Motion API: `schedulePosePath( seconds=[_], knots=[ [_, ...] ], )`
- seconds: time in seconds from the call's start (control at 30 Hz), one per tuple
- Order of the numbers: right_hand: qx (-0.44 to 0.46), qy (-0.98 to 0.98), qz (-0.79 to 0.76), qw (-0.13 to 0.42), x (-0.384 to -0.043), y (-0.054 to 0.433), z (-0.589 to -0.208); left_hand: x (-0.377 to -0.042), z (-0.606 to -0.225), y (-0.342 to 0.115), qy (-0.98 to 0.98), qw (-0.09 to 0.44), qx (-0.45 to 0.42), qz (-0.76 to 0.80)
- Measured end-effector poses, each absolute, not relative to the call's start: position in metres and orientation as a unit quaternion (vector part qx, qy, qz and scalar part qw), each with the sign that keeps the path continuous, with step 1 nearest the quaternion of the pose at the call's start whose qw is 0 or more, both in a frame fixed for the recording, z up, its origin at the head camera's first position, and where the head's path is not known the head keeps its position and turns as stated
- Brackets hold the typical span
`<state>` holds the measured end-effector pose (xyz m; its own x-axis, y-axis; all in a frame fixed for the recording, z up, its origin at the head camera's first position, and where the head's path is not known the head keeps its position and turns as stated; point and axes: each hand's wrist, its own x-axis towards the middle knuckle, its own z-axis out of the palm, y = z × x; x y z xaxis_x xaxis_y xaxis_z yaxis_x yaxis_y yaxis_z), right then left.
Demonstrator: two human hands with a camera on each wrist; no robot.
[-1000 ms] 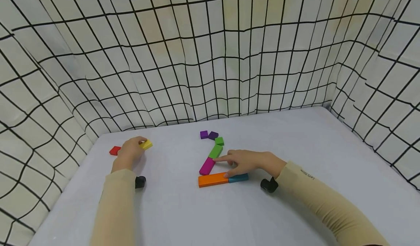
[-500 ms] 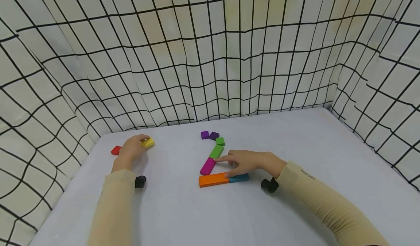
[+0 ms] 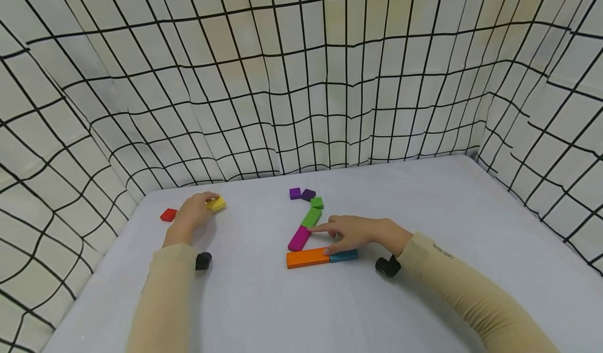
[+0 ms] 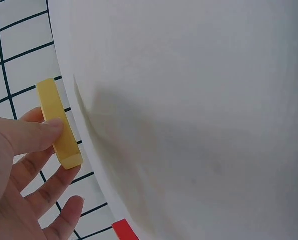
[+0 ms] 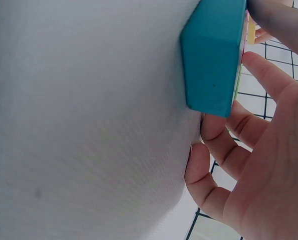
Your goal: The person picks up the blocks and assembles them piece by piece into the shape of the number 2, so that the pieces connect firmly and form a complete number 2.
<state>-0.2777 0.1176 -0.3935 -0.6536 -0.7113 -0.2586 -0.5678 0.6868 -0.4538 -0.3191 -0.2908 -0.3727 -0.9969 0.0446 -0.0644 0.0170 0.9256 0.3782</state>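
Observation:
In the head view my left hand (image 3: 194, 210) is at the far left of the table, gripping a yellow block (image 3: 217, 205). The left wrist view shows the thumb pressed on one face of that block (image 4: 58, 122) and fingers behind it. A red block (image 3: 168, 214) lies just left of this hand. My right hand (image 3: 352, 231) rests over a row of blocks. Its straight index finger touches a magenta block (image 3: 299, 239) near the seam with a long green block (image 3: 311, 218). The thumb touches an orange block (image 3: 307, 258), end to end with a blue block (image 3: 344, 255).
Beyond the long green block a small green block (image 3: 317, 203), a dark purple block (image 3: 308, 194) and a purple block (image 3: 294, 193) continue the curved line. Black grid netting (image 3: 306, 80) over white cloth surrounds the white table (image 3: 264, 311) at the back and sides.
My left hand has shifted slightly right with the yellow block, and more of the red block shows. My right hand keeps its place on the blocks.

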Motion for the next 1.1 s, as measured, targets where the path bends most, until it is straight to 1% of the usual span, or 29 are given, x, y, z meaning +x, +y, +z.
schedulePosePath(
  seconds=[0.53,1.1],
  knots=[
    [-0.359,0.892,-0.172,0.212,-0.277,0.118,-0.395,-0.322,-0.374,-0.274,0.978,0.039,0.010,0.203],
    [-0.353,0.895,-0.171,0.214,-0.278,0.119,-0.394,-0.326,-0.377,-0.256,0.978,0.029,0.031,0.204]
  ],
)
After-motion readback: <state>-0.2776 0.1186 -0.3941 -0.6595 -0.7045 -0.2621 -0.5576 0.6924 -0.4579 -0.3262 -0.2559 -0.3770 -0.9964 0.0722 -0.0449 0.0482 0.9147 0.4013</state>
